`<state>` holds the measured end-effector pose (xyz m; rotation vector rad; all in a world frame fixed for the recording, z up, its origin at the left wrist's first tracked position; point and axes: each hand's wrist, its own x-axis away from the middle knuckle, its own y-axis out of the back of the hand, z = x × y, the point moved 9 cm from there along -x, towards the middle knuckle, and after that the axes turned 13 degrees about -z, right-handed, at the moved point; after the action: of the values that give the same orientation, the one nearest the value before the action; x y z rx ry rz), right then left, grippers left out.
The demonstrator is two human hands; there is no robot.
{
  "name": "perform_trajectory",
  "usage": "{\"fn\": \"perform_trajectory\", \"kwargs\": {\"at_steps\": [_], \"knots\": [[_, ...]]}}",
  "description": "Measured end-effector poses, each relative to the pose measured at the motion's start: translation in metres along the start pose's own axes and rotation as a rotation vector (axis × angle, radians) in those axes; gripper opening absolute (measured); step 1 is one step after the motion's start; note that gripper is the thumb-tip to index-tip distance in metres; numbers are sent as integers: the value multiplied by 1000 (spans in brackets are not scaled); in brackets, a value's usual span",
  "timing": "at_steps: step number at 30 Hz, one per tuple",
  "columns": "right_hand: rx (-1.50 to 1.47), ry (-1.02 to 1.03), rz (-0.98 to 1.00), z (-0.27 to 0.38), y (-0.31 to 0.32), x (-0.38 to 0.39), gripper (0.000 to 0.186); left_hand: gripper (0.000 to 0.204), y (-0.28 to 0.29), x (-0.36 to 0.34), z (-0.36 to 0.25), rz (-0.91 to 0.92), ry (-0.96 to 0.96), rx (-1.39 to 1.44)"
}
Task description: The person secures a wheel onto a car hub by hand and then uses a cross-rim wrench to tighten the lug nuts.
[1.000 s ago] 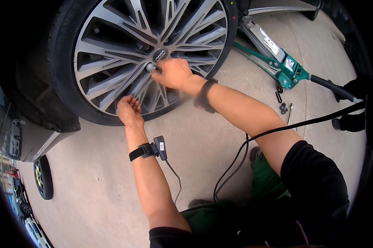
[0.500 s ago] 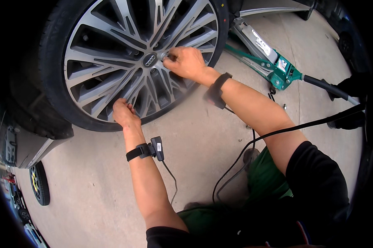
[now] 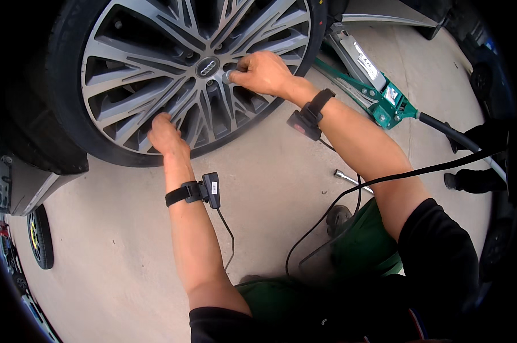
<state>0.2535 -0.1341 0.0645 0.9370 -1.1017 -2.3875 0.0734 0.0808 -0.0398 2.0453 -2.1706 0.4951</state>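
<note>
A car wheel (image 3: 149,68) with silver and dark grey spokes and a round centre cap (image 3: 207,67) fills the upper left. My right hand (image 3: 265,73) pinches a small silver metal cylinder (image 3: 230,76) between thumb and fingers, against the wheel just right of the cap. Whether it is a bolt or a socket is unclear. My left hand (image 3: 168,137) is closed in front of the lower left spokes, its fingers curled toward the wheel. What it holds, if anything, is hidden. Dark bolts or bolt holes show around the cap.
A green and grey floor jack (image 3: 378,94) stands right of the wheel, its handle reaching toward a person's dark-clothed legs (image 3: 478,180). A steel wrench bar (image 3: 350,178) lies on the concrete near black cables (image 3: 407,175). Another wheel (image 3: 40,237) stands at the far left.
The view has shifted slightly, and more of the wrench bar shows. My left hand has moved up a little over the spokes. My right hand keeps its pinch beside the cap.
</note>
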Motion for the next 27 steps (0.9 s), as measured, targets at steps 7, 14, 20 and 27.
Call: {"fn": "perform_trajectory", "kwargs": {"at_steps": [7, 14, 20, 27], "knots": [[339, 121, 552, -84, -75, 67, 43, 17, 4, -12, 7, 12, -29, -67], [372, -226, 882, -275, -97, 227, 46, 23, -11, -35, 13, 30, -106, -152], [211, -640, 734, -353, -35, 302, 43, 25, -2, -57, 16, -114, -221, -198], [254, -888, 197, -418, 51, 399, 40, 48, -1, 28, 14, -510, -294, -418]]}}
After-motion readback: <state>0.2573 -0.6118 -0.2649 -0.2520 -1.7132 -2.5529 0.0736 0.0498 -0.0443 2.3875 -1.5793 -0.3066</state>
